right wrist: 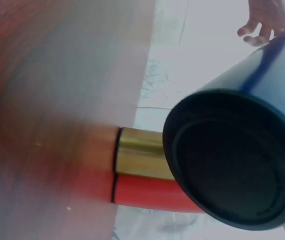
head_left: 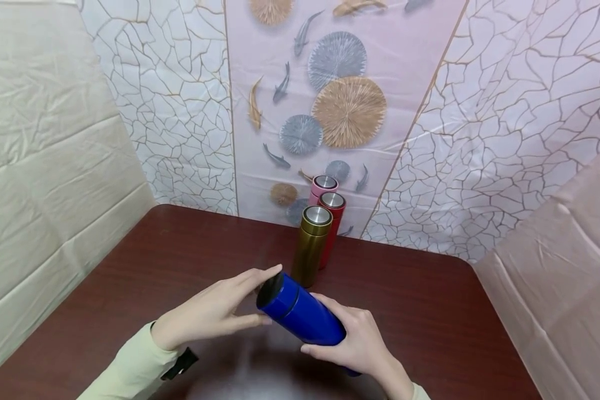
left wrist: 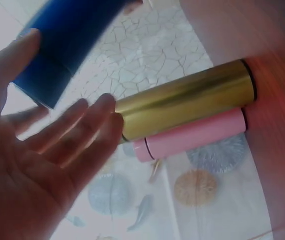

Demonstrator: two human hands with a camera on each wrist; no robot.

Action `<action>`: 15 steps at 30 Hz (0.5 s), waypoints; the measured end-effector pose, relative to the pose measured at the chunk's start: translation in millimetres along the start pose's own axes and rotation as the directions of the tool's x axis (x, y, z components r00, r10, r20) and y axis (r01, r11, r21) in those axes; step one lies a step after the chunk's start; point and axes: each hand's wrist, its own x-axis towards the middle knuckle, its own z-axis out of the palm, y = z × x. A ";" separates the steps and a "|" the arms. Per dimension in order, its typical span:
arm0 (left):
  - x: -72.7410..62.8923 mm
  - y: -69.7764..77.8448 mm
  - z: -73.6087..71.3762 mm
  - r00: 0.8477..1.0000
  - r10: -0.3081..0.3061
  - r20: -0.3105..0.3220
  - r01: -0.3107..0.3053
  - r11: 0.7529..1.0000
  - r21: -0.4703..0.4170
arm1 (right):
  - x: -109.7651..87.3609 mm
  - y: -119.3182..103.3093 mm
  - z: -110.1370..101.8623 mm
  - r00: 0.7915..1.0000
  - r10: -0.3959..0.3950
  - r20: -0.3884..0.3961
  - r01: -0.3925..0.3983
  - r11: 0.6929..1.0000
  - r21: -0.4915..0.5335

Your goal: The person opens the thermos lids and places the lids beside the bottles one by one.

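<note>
A blue thermos flask (head_left: 307, 314) is held tilted over the table, gripped round its lower body by my right hand (head_left: 362, 336). Its capped end points up and left. My left hand (head_left: 215, 308) is beside that end, fingers extended and spread, with the thumb below. In the left wrist view, the thumb (left wrist: 25, 50) overlaps the flask's side, and the other fingers stand apart. The black base (right wrist: 227, 165) of the flask faces the camera in the right wrist view. Just behind the flask stands an upright gold thermos (head_left: 310, 250).
Behind the gold thermos, a red thermos (head_left: 336, 228) and a pink thermos (head_left: 317, 190) stand in a close row, partly hidden. They rest on a dark red-brown table (head_left: 205, 244). Patterned cloth (head_left: 180, 100) hangs along the table's far edge, with plain cloth at both sides.
</note>
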 end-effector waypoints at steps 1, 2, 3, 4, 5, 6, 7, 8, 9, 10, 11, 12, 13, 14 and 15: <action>-0.4 0.5 -2.0 0.999 0.046 -0.006 -0.045 0.999 0.021 | -0.6 -0.3 -2.2 1.000 -0.009 0.009 0.009 1.000 0.010; -0.5 1.0 -3.9 0.996 0.093 -0.013 -0.093 0.995 0.032 | -1.0 -0.6 -4.4 1.000 -0.019 0.019 0.018 1.000 0.013; -0.2 1.8 -5.8 0.990 0.137 -0.021 -0.136 0.990 0.042 | -0.9 -0.5 -6.4 0.999 -0.035 0.030 0.034 0.999 0.019; 0.2 2.7 -7.8 0.985 0.172 -0.026 -0.170 0.984 0.056 | -0.7 -0.4 -8.2 0.998 -0.052 0.042 0.051 0.998 0.026; 0.6 3.8 -9.6 0.980 0.197 -0.023 -0.196 0.979 0.061 | -0.5 -0.1 -9.8 0.996 -0.069 0.053 0.068 0.997 0.031; 1.0 4.8 -11.2 0.975 0.220 -0.016 -0.219 0.974 0.060 | -0.4 0.5 -10.9 0.994 -0.088 0.063 0.086 0.996 0.035; 1.7 5.8 -12.5 0.970 0.243 -0.005 -0.242 0.968 0.059 | -0.4 0.8 -11.9 0.992 -0.106 0.073 0.103 0.994 0.040; 2.0 6.5 -13.4 0.966 0.258 0.010 -0.258 0.965 0.048 | -0.3 0.9 -12.5 0.989 -0.118 0.084 0.115 0.992 0.042; 2.1 7.1 -14.1 0.964 0.265 0.025 -0.266 0.963 0.036 | -0.2 0.9 -12.6 0.987 -0.133 0.094 0.129 0.991 0.048; 2.1 7.5 -14.7 0.962 0.270 0.041 -0.271 0.963 0.018 | -0.4 0.9 -12.1 0.984 -0.144 0.105 0.139 0.989 0.054; 1.9 7.7 -15.1 0.961 0.272 0.054 -0.272 0.962 -0.005 | -0.6 0.8 -11.4 0.982 -0.153 0.114 0.147 0.987 0.058; 1.6 7.6 -15.3 0.960 0.272 0.063 -0.271 0.962 -0.023 | -0.8 0.2 -10.7 0.980 -0.155 0.125 0.149 0.987 0.062; 1.5 7.4 -15.5 0.961 0.266 0.070 -0.264 0.964 -0.039 | -1.1 -0.5 -9.9 0.979 -0.155 0.136 0.147 0.987 0.067; 1.2 7.2 -15.8 0.962 0.262 0.074 -0.259 0.964 -0.054 | -1.6 -1.4 -9.2 0.978 -0.153 0.144 0.143 0.987 0.072; 1.3 7.0 -16.1 0.963 0.259 0.076 -0.255 0.965 -0.063 | -2.5 -2.4 -8.8 0.977 -0.146 0.153 0.135 0.988 0.079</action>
